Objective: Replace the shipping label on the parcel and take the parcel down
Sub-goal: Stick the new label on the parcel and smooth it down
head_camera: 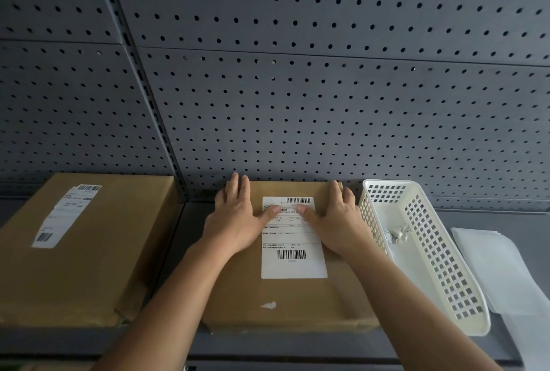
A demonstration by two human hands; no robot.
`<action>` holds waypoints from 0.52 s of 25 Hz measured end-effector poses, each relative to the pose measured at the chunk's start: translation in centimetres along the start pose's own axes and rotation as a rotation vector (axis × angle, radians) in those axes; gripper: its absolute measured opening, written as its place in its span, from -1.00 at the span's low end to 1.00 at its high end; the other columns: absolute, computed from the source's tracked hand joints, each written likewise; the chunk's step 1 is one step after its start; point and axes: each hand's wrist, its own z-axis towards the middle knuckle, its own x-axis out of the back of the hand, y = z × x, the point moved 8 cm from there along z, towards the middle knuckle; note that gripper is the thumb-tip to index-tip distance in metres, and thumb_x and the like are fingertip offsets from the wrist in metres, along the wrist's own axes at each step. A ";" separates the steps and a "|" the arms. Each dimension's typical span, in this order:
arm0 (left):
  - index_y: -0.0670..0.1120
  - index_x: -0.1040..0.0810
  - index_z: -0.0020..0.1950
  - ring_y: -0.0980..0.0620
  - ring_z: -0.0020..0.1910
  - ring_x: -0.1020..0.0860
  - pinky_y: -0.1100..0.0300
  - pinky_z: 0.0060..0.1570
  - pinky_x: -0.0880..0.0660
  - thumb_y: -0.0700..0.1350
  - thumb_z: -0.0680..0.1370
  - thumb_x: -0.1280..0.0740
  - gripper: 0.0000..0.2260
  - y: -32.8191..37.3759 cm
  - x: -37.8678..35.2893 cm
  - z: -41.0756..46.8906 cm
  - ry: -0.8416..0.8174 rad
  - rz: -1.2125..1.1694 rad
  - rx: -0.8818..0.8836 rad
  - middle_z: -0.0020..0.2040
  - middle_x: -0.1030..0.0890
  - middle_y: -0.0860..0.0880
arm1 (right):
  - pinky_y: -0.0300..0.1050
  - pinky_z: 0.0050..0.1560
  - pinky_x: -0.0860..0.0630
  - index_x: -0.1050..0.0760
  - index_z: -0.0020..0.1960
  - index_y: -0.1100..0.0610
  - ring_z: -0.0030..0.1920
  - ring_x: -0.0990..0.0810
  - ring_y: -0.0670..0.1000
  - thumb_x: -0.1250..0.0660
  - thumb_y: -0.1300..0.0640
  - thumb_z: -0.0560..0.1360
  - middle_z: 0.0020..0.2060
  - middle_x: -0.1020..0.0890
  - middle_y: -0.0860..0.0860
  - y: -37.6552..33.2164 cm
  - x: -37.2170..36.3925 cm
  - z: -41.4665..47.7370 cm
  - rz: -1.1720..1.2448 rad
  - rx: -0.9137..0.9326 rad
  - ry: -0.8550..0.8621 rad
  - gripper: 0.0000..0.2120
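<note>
A flat brown cardboard parcel [285,302] lies on the grey shelf in front of me. A white shipping label [294,263] with barcodes lies on its top. My left hand [235,219] rests flat on the parcel left of the label, thumb on the label's upper part. My right hand [333,219] lies flat on the right side, its thumb also pressing the label. Both hands have spread fingers and hold nothing. A small white paper scrap [268,305] sticks to the parcel near its front edge.
A second labelled brown parcel [89,266] lies to the left. A white perforated plastic basket [422,251] stands right of the parcel, with white sheets [500,269] beyond it. Grey pegboard [297,88] forms the back wall. The shelf's front edge [297,350] runs below.
</note>
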 end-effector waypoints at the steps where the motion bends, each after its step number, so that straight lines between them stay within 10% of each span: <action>1: 0.01 0.20 0.71 -0.09 0.68 0.12 -0.21 0.49 -0.23 0.45 0.55 -0.09 -0.09 -0.2 0.0 0.0 -0.003 -0.018 -0.008 0.70 0.26 0.07 | 0.21 0.40 -0.32 0.11 0.61 -0.01 0.54 -0.19 0.17 -0.19 -0.45 0.44 0.60 -0.03 0.08 0.4 0.1 0.2 0.048 0.011 -0.006 -0.05; 8: 0.05 0.02 0.71 -0.06 0.68 0.06 -0.26 0.49 -0.21 0.25 0.67 -0.10 -0.33 -0.6 0.6 -0.4 0.062 -0.103 -0.028 0.71 0.17 0.12 | 0.20 0.41 -0.30 0.03 0.61 -0.06 0.53 -0.24 0.11 -0.19 -0.19 0.59 0.59 -0.12 0.02 1.6 0.7 0.0 0.201 0.017 -0.008 -0.31; 13: 0.05 0.03 0.70 -0.10 0.69 0.12 -0.21 0.46 -0.29 0.47 0.55 -0.03 -0.17 -0.7 0.9 -2.6 0.073 -0.030 0.059 0.71 0.21 0.09 | 0.21 0.34 -0.40 0.14 0.60 -0.05 0.46 -0.34 0.16 -0.18 -0.55 0.32 0.53 -0.21 0.06 1.1 0.5 -2.3 0.114 -0.028 -0.023 0.06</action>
